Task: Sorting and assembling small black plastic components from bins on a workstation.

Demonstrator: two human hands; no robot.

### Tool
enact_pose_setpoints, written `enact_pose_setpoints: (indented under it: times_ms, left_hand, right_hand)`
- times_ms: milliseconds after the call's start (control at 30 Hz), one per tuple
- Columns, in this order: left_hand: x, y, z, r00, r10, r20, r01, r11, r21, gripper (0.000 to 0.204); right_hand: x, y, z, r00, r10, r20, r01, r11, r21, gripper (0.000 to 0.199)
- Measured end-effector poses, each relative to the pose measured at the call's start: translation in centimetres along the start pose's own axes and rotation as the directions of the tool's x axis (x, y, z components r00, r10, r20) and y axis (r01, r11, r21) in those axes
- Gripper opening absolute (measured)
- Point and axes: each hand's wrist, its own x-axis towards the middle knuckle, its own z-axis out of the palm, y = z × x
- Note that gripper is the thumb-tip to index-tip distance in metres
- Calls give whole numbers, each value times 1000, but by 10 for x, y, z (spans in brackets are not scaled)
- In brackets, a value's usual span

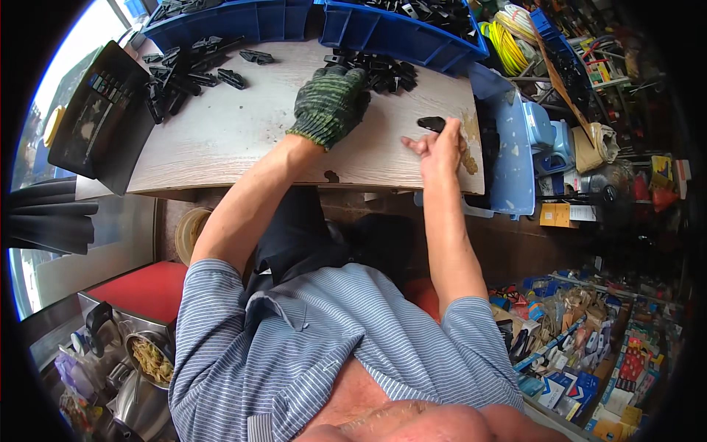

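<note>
My left hand (pixel 328 104) wears a green and black knit glove. Its fingers curl downward at the near left side of a heap of small black plastic parts (pixel 387 74), and whatever is under them is hidden. Bare and to the right, my right hand (pixel 440 151) pinches one small black plastic part (pixel 430 124) between thumb and fingertips, above the right end of the pale wooden table (pixel 243 136). More loose black parts (pixel 188 74) lie scattered at the table's far left.
Two blue bins, one at the back left (pixel 250 22) and one at the back right (pixel 398 33), hold black parts. A light blue plastic tub (pixel 512 147) stands against the table's right edge. A dark panel (pixel 96 110) leans at the left. Crowded shelves and goods fill the right.
</note>
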Motion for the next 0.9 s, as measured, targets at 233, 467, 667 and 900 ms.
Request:
enact_pose_setpoints:
  times_ms: [233, 467, 667, 900]
  left_hand:
    - [5, -13, 18, 999, -25, 36, 19, 989, 150, 20]
    - [4, -15, 2, 946, -322, 47, 324, 917, -231, 22]
    - [-16, 5, -9, 788, -394, 474, 556, 123, -822, 31]
    - [-36, 20, 1, 859, -214, 465, 497, 129, -858, 22]
  right_hand:
    - [85, -56, -73, 918, -134, -372, 179, 980, 87, 32]
    - [55, -38, -66, 986, -127, -106, 130, 991, 19, 36]
    - [0, 18, -4, 866, -57, 497, 140, 982, -130, 42]
    - [-23, 32, 14, 777, -171, 606, 295, 949, -110, 33]
